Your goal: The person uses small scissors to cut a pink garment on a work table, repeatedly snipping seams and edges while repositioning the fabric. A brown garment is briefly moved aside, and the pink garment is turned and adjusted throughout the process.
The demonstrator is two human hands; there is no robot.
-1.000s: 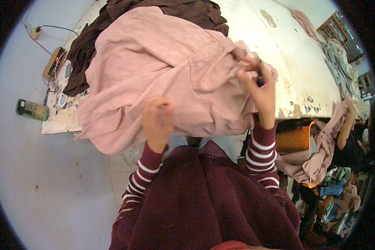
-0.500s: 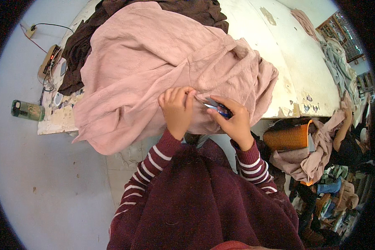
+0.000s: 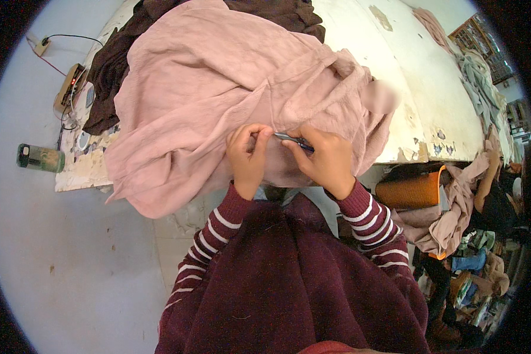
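Observation:
A large pink cloth [image 3: 177, 76] lies in loose folds over the table's near edge. My left hand [image 3: 248, 150] is closed in a pinch on the cloth, thumb against forefinger; whether a thread is in the pinch is too small to tell. In my right hand [image 3: 327, 156] is a small pair of scissors [image 3: 292, 139] with dark blue handles. Their blades point left and their tips come close to my left fingertips. My right fingers wrap round the handles and hide most of them.
Dark brown cloth [image 3: 109, 88] lies behind and left of the pink one on the worn white table [image 3: 395, 112]. A power strip [image 3: 71, 85] with cables and a green bottle [image 3: 39, 158] are at left. An orange basket [image 3: 410, 190] stands at right, near another person's arm [image 3: 488, 183].
My right hand has turned and closed in, so the scissor tips now lie nearer my left fingertips. The blades stood apart before and now look closed together.

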